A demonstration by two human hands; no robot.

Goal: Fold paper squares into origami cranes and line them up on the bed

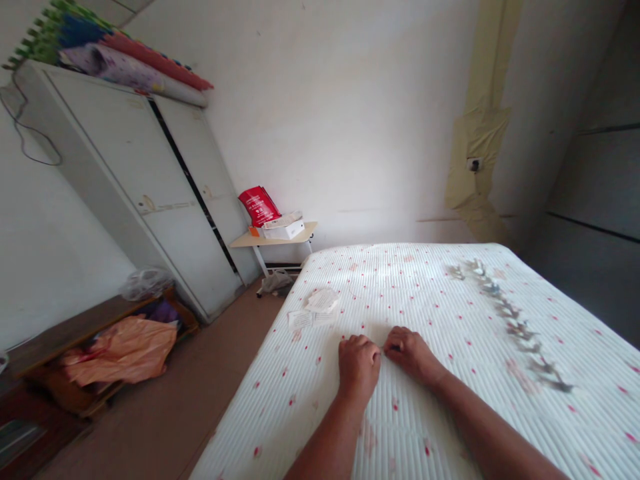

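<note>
My left hand (359, 365) is closed, its fingers curled over the middle of the mattress (400, 413). Close beside it, my right hand (411, 352) is also closed, thumb and fingertips pinched together. The fingertips of both hands nearly meet, and whatever is between them is too small or hidden to make out. Beyond my left hand lie printed paper pieces (323, 301), some overlapping. To the right of my hands, a slanting row of several small, pointed, grey-white figures (517, 327), which look like folded paper, stands on the mattress.
A small table (245, 241) behind the mattress's left corner holds a red bag (259, 207) and a white box (285, 230). At left stand a metal cabinet (125, 160) with rolled mats (135, 70) on top and a low wooden bench (50, 340) with an orange cloth (125, 350).
</note>
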